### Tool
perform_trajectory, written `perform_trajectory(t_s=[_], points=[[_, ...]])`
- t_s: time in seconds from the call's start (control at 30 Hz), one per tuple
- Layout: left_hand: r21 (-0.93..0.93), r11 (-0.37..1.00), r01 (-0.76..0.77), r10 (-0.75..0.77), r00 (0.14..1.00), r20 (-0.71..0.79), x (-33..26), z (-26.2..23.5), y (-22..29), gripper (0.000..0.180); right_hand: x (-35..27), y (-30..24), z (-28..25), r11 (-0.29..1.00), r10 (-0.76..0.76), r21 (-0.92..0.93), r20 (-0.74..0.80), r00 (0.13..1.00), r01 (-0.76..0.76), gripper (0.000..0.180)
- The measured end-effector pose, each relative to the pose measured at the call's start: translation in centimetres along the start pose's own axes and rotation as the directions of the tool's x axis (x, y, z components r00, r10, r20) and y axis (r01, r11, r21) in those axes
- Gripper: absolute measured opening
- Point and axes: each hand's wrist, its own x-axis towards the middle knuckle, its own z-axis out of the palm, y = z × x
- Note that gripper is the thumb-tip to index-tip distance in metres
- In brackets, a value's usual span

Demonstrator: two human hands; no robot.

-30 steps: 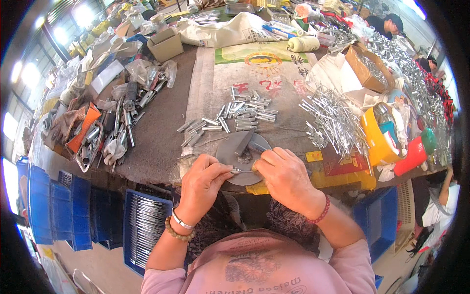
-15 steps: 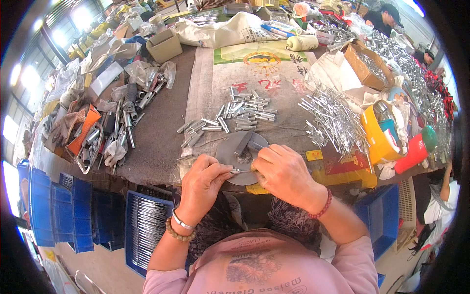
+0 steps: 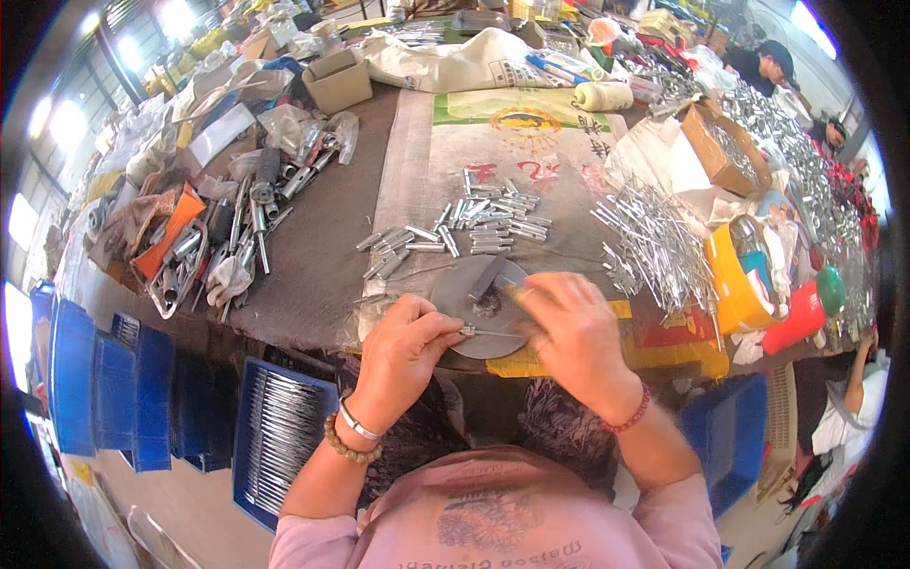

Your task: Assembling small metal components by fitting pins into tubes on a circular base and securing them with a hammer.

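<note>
My left hand [image 3: 406,349] pinches a thin metal rod [image 3: 495,333] by a small fitting at its left end, and the rod points right. Close to the rod's free tip is my right hand [image 3: 580,334], its fingers smeared by motion, so I cannot tell whether they hold anything. Under the rod lies a round grey disc [image 3: 451,292] with a dark bar-shaped block [image 3: 487,277] on it. Beyond the disc, several short silver metal tubes [image 3: 493,224] lie loosely heaped. A pile of thin metal rods [image 3: 656,242] is to the right.
Tools and metal parts clutter the left, near an orange piece [image 3: 171,232]. A yellow cut-open container [image 3: 739,275] and a red bottle-shaped item [image 3: 794,305] stand right. A blue bin [image 3: 248,441] of metal rods sits below the table edge. Other people work at far right.
My right hand has drawn away from the rod to the right, baring its thin end. My left hand still pinches the fitting. The view has shifted slightly.
</note>
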Motion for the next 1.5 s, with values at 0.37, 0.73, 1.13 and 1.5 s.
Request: perform_trajectory(t_s=[0.37, 0.73, 1.13, 1.5], points=[[0.002, 1.0, -0.028, 0.028, 1.0, -0.014, -0.2, 0.0, -0.4, 0.017, -1.6, -2.0, -3.6, 0.979, 0.182, 0.075, 0.078, 0.98, -0.188, 0.053], [-0.073, 0.996, -0.058, 0.056, 0.998, -0.019, -0.2, 0.0, -0.6, 0.018, -1.3, -3.9, -5.4, 0.99, 0.072, -0.132, 0.12, 0.99, -0.056, 0.046], [-0.09, 0.996, -0.018, 0.017, 1.0, -0.013, 0.2, 0.1, -0.3, 0.017, -0.3, -3.2, -4.4, 0.981, 0.192, 0.035, 0.005, 0.981, -0.192, 0.056], [-0.03, 0.999, -0.015, 0.015, 1.0, 0.018, 0.4, -0.2, -0.1, 0.018, 1.6, 2.3, -1.2, 0.986, 0.165, -0.012, 0.153, 0.974, -0.165, 0.038]])
